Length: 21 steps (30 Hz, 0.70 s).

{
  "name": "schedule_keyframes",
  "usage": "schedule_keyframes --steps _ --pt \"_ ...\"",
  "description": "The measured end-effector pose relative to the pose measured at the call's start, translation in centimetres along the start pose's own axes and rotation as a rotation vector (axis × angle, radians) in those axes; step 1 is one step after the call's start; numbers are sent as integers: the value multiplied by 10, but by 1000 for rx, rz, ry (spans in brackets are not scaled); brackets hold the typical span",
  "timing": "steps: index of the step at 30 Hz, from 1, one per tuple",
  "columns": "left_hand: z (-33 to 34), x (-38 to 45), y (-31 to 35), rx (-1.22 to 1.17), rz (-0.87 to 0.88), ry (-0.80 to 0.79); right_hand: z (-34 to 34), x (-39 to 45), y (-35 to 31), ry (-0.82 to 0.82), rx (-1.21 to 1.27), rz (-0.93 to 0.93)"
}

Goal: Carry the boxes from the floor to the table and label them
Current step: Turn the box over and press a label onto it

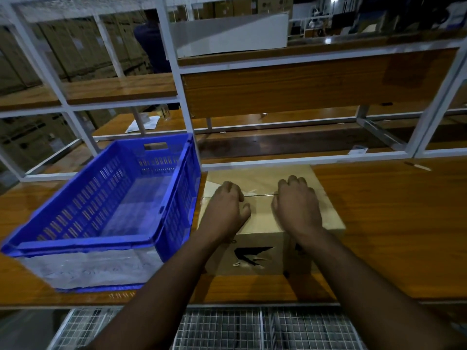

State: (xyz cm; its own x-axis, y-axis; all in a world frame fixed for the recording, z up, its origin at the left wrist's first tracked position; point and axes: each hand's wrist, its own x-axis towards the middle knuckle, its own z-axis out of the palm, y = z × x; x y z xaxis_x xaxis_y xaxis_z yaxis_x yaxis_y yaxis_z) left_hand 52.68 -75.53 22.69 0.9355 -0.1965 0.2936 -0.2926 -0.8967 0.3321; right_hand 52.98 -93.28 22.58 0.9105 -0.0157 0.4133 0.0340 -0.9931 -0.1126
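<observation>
box (262,223) on table (391,223), 3 o'clock of blue crate (101,210) | left hand (226,209) and right hand (297,207) rest curled on its lid, grasping nothing visible | step: seating box | advice: press evenly, square it before labelling

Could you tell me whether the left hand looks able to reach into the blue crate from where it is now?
Probably yes: the left hand rests on the cardboard box right beside the blue crate, whose top is open, with nothing between them.
</observation>
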Motion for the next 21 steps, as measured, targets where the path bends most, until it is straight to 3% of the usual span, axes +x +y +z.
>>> schedule_keyframes --steps 4,8,13,17,21 --pt "5 11 -4 77 136 -271 9 6 4 -131 16 -174" --pt "9 19 -4 140 147 -355 13 16 3 -237 36 -250" --pt "10 19 -3 132 127 -329 14 19 -6 -191 98 -184" --pt "12 19 -5 168 -28 -271 23 22 1 -300 120 -121" --pt "11 18 -13 193 -97 -259 29 25 18 -260 83 -8"
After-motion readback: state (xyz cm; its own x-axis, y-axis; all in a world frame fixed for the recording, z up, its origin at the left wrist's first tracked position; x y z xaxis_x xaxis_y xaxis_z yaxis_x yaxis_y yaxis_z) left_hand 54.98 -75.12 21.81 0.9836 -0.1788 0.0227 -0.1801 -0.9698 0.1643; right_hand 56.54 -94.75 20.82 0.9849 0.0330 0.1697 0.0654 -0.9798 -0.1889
